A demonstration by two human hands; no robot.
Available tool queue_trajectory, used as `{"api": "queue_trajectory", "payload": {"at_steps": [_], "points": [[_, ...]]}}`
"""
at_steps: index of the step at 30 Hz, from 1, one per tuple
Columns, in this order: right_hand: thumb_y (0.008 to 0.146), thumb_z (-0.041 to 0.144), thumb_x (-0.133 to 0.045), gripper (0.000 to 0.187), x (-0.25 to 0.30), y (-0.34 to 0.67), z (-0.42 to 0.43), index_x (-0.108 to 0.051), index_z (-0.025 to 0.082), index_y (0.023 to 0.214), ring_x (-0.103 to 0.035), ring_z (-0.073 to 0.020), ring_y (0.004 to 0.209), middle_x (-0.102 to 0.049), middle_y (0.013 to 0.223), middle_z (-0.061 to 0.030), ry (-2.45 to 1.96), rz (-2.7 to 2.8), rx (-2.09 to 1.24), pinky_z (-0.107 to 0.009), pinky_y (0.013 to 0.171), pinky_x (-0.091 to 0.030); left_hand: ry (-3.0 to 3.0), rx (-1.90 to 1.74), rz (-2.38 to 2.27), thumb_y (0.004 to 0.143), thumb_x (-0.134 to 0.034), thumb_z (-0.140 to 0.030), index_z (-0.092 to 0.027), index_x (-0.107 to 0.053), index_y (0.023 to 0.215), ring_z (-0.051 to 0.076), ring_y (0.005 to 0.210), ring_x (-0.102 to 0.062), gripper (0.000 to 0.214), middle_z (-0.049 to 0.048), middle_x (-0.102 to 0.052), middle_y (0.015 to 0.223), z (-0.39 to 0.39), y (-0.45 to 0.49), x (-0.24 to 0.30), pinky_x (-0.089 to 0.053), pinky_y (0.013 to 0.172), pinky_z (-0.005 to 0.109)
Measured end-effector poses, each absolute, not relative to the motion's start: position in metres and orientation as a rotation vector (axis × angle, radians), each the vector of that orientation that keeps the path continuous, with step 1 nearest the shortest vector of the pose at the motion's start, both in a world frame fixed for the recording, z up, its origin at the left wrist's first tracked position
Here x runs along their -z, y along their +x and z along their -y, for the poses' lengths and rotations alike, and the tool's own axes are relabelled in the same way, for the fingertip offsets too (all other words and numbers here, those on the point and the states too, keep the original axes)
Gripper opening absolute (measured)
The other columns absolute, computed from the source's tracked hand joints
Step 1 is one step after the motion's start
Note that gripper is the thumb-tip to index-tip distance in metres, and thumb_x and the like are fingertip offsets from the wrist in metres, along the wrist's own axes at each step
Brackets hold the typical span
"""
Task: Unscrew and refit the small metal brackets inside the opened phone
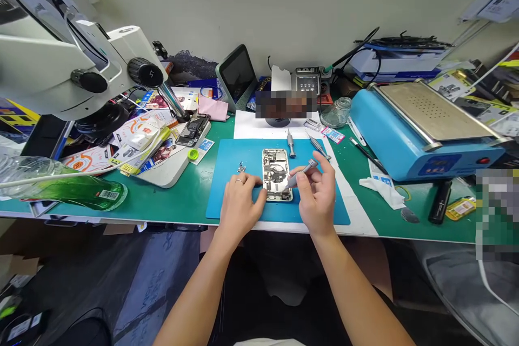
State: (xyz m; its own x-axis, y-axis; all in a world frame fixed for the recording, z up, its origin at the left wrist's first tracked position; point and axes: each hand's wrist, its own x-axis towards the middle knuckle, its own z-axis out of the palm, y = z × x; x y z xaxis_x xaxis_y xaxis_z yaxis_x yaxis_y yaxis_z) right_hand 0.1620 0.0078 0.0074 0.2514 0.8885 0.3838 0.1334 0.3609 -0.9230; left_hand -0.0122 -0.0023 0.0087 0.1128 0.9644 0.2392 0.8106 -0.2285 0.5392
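An opened smartphone [277, 173] with its inner parts bare lies on a blue mat [221, 194]. My left hand [241, 200] rests on the mat at the phone's left edge, thumb and index finger apart and against its side. In my right hand [318, 197] is a grey screwdriver [302, 173], pinched between thumb and fingers. It slants down to the left, with its tip over the phone's lower right part. Small metal parts [241, 166] lie on the mat above my left hand. Two more screwdrivers, one upright in view [291, 145] and one slanted [319, 147], lie beyond the phone.
A microscope [81, 75] overhangs the left side, above packets and a green bottle [97, 192]. At the right stands a blue heating plate machine [430, 130]. A glass jar [336, 113] and a small screen [237, 75] are at the back. A black tool [440, 203] lies near the right front edge.
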Motion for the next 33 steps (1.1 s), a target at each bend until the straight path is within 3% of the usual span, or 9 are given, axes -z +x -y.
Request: {"api": "queue_trajectory", "payload": {"at_steps": [6,10,15,33], "points": [[0.101,0.035,-0.065,0.058,-0.008,0.162,-0.007,-0.043,0.027,0.154,-0.073,-0.0202,0.08,-0.076,0.097,-0.0056,-1.138,1.197,-0.762,-0.034,0.064,-0.063,2.134,-0.801,-1.746,0.099,-0.065,-0.025,-0.023,-0.067,0.106,0.028,0.105,-0.061,0.007,0.0058,-0.07,0.108,0.002,-0.013,-0.008,-0.049,0.09,0.041],[0.1,0.038,-0.067,0.062,-0.007,0.162,-0.007,-0.042,0.026,0.156,-0.074,-0.0213,0.085,-0.077,0.099,-0.0061,-1.159,1.217,-0.709,-0.036,0.071,-0.064,2.142,-0.819,-1.739,0.1,-0.066,-0.028,-0.023,-0.067,0.105,0.029,0.105,-0.062,0.008,0.0058,-0.07,0.107,0.002,-0.013,-0.006,-0.049,0.089,0.042],[0.1,0.039,-0.067,0.052,-0.008,0.163,-0.007,-0.052,0.025,0.148,-0.076,-0.0229,0.092,-0.078,0.102,-0.0076,-1.149,1.182,-0.662,-0.04,0.082,-0.065,2.131,-0.825,-1.758,0.099,-0.067,-0.026,-0.023,-0.067,0.104,0.028,0.104,-0.062,0.006,0.0052,-0.07,0.106,0.002,-0.011,-0.006,-0.049,0.088,0.041],[0.1,0.035,-0.066,0.039,-0.008,0.164,-0.007,-0.056,0.027,0.137,-0.074,-0.0203,0.089,-0.075,0.099,-0.0043,-1.115,1.232,-0.624,-0.034,0.073,-0.062,2.08,-0.658,-1.898,0.099,-0.061,-0.024,-0.024,-0.064,0.097,0.028,0.101,-0.059,0.004,0.0059,-0.068,0.104,-0.004,0.0,-0.011,-0.042,0.082,0.04]]}}
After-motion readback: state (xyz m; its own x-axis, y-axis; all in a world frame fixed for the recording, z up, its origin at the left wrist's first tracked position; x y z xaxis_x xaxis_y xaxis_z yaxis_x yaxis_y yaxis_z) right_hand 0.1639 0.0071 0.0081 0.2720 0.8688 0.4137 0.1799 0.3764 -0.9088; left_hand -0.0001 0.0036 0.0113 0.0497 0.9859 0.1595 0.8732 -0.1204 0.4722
